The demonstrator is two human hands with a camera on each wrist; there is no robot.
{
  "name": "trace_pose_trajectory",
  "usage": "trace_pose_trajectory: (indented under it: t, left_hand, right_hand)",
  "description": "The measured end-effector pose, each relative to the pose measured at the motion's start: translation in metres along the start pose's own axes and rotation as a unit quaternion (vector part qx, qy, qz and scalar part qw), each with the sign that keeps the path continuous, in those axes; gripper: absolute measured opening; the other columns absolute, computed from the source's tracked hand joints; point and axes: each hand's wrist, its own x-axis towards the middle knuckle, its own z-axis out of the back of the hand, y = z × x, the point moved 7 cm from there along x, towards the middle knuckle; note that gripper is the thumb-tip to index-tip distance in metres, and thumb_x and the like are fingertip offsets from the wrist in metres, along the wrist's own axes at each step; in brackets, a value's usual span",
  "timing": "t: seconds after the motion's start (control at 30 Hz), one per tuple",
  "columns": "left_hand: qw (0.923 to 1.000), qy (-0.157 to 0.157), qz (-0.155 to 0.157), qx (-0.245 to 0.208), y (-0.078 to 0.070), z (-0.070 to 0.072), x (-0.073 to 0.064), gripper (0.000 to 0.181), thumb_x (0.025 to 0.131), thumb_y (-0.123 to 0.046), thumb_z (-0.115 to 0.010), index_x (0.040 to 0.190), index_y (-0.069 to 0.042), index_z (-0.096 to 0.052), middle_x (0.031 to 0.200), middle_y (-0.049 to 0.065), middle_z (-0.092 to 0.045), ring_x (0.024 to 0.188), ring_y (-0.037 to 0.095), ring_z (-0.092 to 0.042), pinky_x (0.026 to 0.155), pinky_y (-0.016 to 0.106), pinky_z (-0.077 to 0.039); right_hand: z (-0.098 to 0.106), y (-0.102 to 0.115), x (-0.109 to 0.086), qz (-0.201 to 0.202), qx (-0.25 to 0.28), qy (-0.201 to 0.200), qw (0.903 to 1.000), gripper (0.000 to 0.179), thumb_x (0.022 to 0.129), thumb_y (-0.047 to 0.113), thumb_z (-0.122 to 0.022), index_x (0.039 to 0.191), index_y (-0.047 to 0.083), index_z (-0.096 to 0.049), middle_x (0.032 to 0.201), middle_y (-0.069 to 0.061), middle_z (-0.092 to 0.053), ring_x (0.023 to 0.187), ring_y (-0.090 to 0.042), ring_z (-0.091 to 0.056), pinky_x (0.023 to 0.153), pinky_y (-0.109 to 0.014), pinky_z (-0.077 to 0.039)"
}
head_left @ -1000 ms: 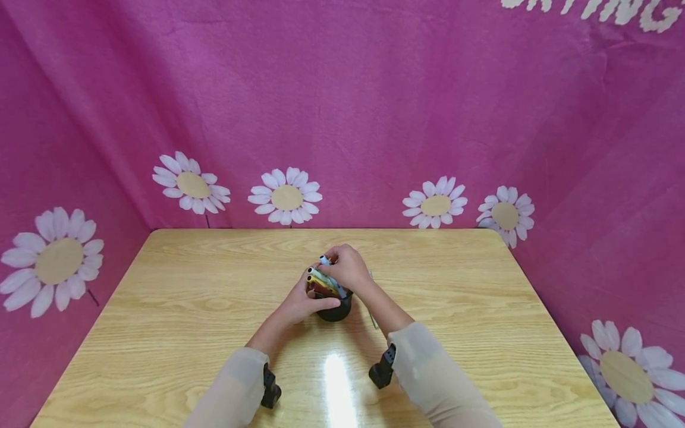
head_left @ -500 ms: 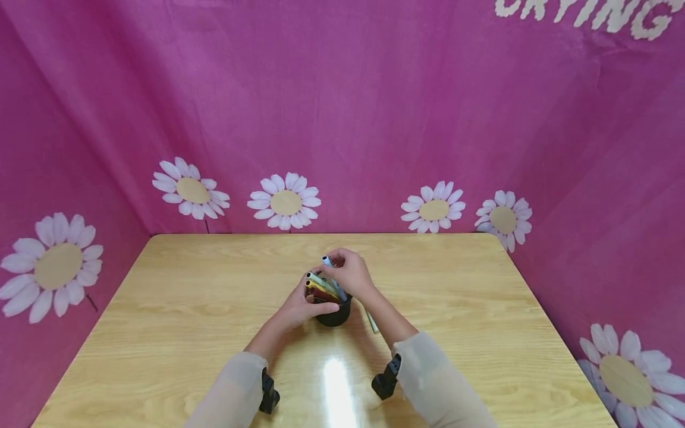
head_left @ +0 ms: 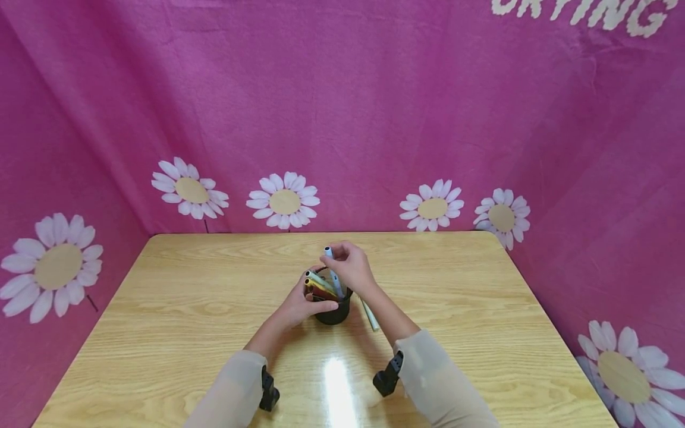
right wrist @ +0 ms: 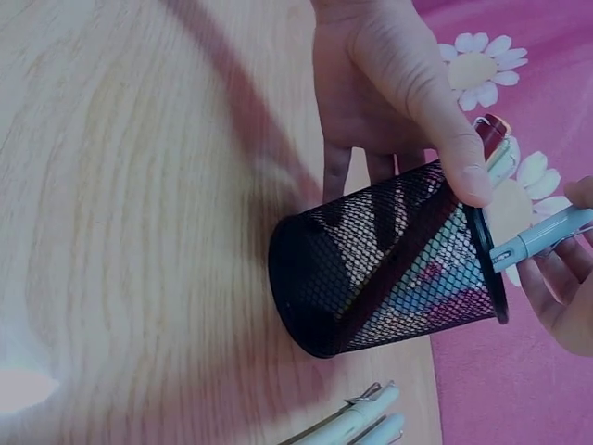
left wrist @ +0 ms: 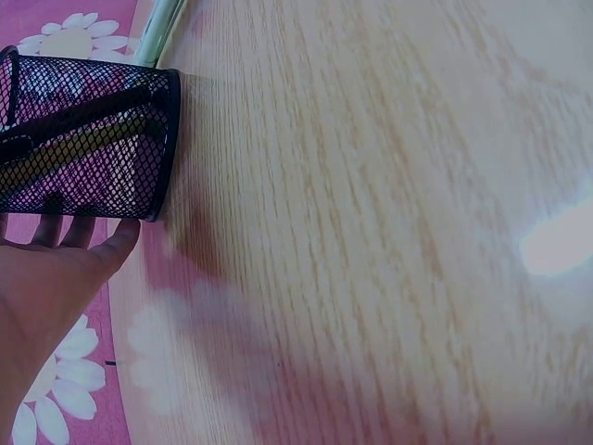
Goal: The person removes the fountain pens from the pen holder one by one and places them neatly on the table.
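My left hand (head_left: pixel 294 306) grips a black mesh pen holder (head_left: pixel 333 315), thumb across the near side of its rim and fingers round the far side. Pinched in my right hand (head_left: pixel 354 270) is a light blue pen (right wrist: pixel 542 236), raised so that its lower end is at the rim in the right wrist view. Still leaning in the holder are a yellow pen (head_left: pixel 314 286), a pale green pen (head_left: pixel 314 276) and a dark red pen (right wrist: pixel 490 135). The left wrist view shows the mesh wall (left wrist: pixel 83 139) with slanting pens behind it.
Two pale green pens (right wrist: pixel 350 419) lie side by side on the wooden table (head_left: pixel 214 333), right of the holder and partly behind my right forearm. A pink cloth (head_left: pixel 342 119) with printed daisies hangs behind and beside the table.
My right hand has drawn the light blue pen upward out of the holder, and more of its barrel shows. My left hand keeps its hold on the pen holder.
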Motion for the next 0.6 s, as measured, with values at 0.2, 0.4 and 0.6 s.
trace_pose_trajectory:
  t: [0.2,0.4,0.6]
  left_hand:
    - [0.9999,0.0,-0.016,-0.001,-0.004,-0.001,0.0,0.079,0.077,-0.016,-0.077,0.141,-0.025,-0.032,0.136,0.007,-0.045,0.126,0.029,-0.039,0.108,0.053,-0.028]
    - [0.9999,-0.003,-0.016,0.0,-0.006,-0.001,-0.001,0.078,0.077,-0.015,-0.077,0.14,-0.025,-0.033,0.134,0.008,-0.047,0.122,0.028,-0.042,0.105,0.049,-0.032]
    - [1.0,-0.003,-0.006,-0.002,-0.004,-0.001,-0.001,0.077,0.078,-0.016,-0.076,0.141,-0.024,-0.031,0.139,0.011,-0.043,0.127,0.031,-0.038,0.109,0.055,-0.026]
  right_hand:
    - [0.007,0.005,0.003,0.009,0.036,-0.012,0.9992,0.023,0.082,0.017,-0.072,0.099,0.005,-0.064,0.087,-0.009,-0.066,0.078,-0.015,-0.061,0.068,-0.023,-0.05]
    - [0.011,0.011,0.003,0.013,0.031,-0.021,0.9992,0.025,0.08,0.018,-0.074,0.099,0.005,-0.065,0.087,-0.009,-0.067,0.076,-0.013,-0.061,0.067,-0.022,-0.05]
    - [0.015,0.021,0.001,0.025,0.035,-0.03,0.9986,0.024,0.08,0.017,-0.074,0.099,0.004,-0.064,0.085,-0.01,-0.066,0.075,-0.012,-0.061,0.068,-0.021,-0.049]
